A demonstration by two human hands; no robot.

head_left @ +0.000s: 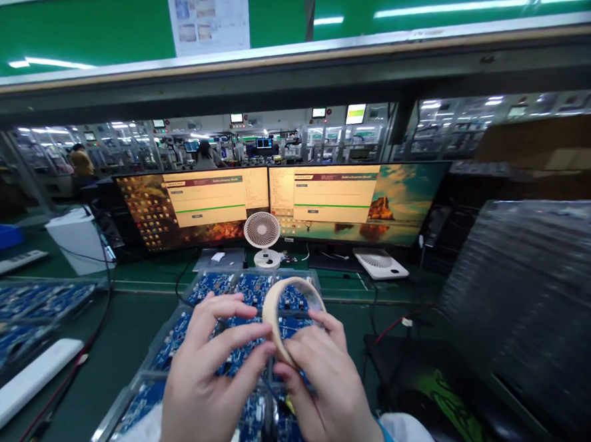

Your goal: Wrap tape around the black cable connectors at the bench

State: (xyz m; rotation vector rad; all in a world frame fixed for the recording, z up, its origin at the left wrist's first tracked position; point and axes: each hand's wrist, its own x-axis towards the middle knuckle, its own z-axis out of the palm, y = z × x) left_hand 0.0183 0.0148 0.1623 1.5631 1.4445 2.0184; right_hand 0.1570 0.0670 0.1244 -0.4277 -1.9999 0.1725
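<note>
A roll of beige masking tape (271,307) is tilted up on its edge in front of me, above a clear tray (114,410) of blue circuit boards (168,340). My right hand (328,383) grips the roll from the right, with some fingers through the ring and the thumb below it. At the roll's left side, the thumb and index fingertip of my left hand (216,369) come close together against the tape's outer face, while its other fingers are partly stretched. Whether a loose tape end lies between those fingertips is too small to tell.
Behind the tray stand a small white fan (262,231) and two monitors (211,202). Another board tray (30,298) and a long white device (25,384) are at left. Stacked clear trays (531,295) rise at right, near a dark mouse pad (416,368). A shelf crosses overhead.
</note>
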